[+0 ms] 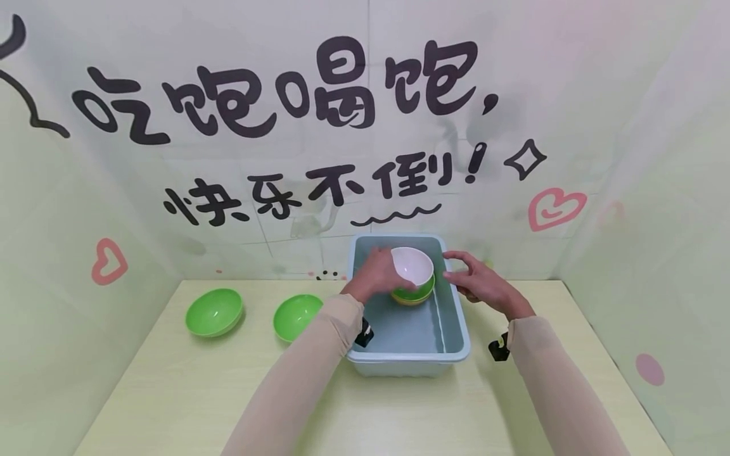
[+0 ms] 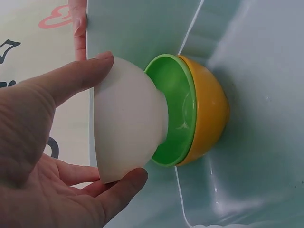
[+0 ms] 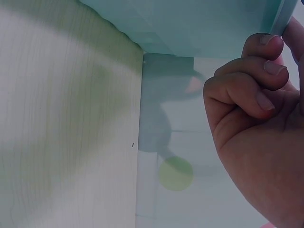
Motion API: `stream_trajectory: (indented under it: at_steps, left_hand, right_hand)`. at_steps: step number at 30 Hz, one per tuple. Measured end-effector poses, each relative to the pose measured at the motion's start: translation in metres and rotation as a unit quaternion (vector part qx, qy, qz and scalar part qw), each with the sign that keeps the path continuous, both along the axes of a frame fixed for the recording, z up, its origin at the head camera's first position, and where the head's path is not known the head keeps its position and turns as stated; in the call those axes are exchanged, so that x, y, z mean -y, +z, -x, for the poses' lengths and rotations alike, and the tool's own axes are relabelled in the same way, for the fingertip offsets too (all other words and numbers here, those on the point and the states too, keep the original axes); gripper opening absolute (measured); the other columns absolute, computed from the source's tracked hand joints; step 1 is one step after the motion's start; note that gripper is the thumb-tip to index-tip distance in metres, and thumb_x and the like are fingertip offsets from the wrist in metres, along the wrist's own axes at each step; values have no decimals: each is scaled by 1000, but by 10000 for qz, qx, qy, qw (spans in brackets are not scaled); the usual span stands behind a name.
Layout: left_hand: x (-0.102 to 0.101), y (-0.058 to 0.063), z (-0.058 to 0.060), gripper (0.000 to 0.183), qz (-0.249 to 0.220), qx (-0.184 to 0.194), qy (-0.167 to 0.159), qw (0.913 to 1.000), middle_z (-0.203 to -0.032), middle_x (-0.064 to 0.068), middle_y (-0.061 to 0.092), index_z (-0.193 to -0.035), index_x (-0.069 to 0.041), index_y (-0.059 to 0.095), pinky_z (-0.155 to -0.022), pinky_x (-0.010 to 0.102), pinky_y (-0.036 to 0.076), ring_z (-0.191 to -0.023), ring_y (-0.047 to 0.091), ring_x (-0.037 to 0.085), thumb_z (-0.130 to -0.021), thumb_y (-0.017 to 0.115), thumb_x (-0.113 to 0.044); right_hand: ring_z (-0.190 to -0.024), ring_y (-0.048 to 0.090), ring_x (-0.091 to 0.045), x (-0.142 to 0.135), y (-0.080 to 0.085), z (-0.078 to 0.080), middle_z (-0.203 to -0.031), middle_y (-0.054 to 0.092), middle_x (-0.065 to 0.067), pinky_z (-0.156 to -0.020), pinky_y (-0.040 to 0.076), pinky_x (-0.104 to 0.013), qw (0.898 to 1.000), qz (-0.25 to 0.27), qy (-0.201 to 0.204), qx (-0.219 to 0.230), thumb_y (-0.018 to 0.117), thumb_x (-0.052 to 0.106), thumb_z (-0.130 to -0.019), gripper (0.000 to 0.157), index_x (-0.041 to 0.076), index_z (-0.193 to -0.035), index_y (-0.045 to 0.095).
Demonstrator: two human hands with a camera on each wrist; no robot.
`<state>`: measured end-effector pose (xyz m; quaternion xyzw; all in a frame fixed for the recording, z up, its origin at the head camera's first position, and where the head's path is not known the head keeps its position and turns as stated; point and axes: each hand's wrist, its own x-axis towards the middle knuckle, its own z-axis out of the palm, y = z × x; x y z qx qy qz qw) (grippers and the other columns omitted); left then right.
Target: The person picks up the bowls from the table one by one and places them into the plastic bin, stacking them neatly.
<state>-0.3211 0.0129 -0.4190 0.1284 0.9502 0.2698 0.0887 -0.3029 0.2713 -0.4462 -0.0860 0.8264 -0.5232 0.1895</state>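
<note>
My left hand (image 1: 377, 273) grips a white bowl (image 2: 128, 121), thumb on one side and fingers on the other. The bowl's foot overlaps the mouth of a green bowl (image 2: 176, 111) in the left wrist view. That green bowl is nested in a yellow bowl (image 2: 211, 114), and both are inside a light blue plastic basin (image 1: 393, 332). At the basin's right wall, my right hand (image 1: 483, 286) pinches the rim between thumb and forefinger. Its other fingers (image 3: 249, 90) are curled outside the wall.
Two more green bowls, one at the far left (image 1: 214, 312) and one nearer the basin (image 1: 295, 316), stand on the pale wooden table (image 1: 188, 392). Behind the table rises a white wall sheet (image 1: 319, 253) printed with black characters and hearts.
</note>
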Motion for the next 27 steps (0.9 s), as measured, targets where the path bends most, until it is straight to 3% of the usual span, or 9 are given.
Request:
stream_trajectory:
  at_steps: [27]
  left_hand:
    - [-12, -1, 0, 87, 17, 336, 42, 9994, -138, 20, 46, -141, 3, 48, -105, 42, 52, -116, 53, 30, -75, 90, -35]
  right_hand:
    - [-54, 32, -13, 0, -1, 1, -64, 37, 2, -54, 31, -24, 10000, -16, -18, -39, 61, 42, -101, 63, 22, -154, 32]
